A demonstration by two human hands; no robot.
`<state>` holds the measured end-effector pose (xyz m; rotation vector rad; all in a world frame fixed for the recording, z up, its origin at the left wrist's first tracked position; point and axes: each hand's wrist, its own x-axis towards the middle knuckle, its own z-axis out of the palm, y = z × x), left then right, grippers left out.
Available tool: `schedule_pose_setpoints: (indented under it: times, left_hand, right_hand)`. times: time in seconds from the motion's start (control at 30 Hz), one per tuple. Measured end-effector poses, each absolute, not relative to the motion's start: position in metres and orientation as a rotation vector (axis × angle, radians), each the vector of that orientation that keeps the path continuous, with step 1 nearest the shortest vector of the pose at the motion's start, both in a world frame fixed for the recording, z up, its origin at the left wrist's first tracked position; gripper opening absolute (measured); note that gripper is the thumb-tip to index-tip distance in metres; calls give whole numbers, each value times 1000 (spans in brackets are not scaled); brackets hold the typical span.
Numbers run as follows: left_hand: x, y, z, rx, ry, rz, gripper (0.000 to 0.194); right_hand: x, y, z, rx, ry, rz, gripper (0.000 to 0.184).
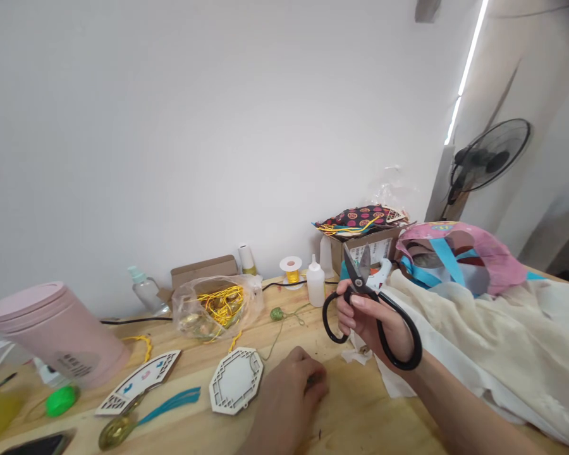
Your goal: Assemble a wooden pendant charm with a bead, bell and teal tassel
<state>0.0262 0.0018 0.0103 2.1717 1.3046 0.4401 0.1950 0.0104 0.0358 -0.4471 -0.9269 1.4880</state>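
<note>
My right hand (377,319) is raised above the table, closed around black-handled scissors (359,281) whose blades point up and stand slightly apart. Low over the wood, my left hand (294,395) has its fingers curled together; what they hold, if anything, is hidden. Just left of it lies an octagonal white lattice ornament (236,381) with a yellow cord loop at its top. A thin green thread (279,335) runs from a small green ball of thread (276,313) down toward the ornament.
A fan-shaped ornament (140,382), blue tassel (173,403), pink bin (59,335) and green ball (61,400) are at left. Behind stand a bag of yellow cord (220,306), a spool (291,272) and a squeeze bottle (315,284). Cream cloth (478,335) covers the right.
</note>
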Motion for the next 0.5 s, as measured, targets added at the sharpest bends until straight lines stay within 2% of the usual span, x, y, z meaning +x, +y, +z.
schedule_pose_setpoints:
  times: [0.5]
  left_hand:
    - [43,9,-6,2513,1381,335,24]
  right_hand:
    - [195,7,38,-423,-1082,1502,18]
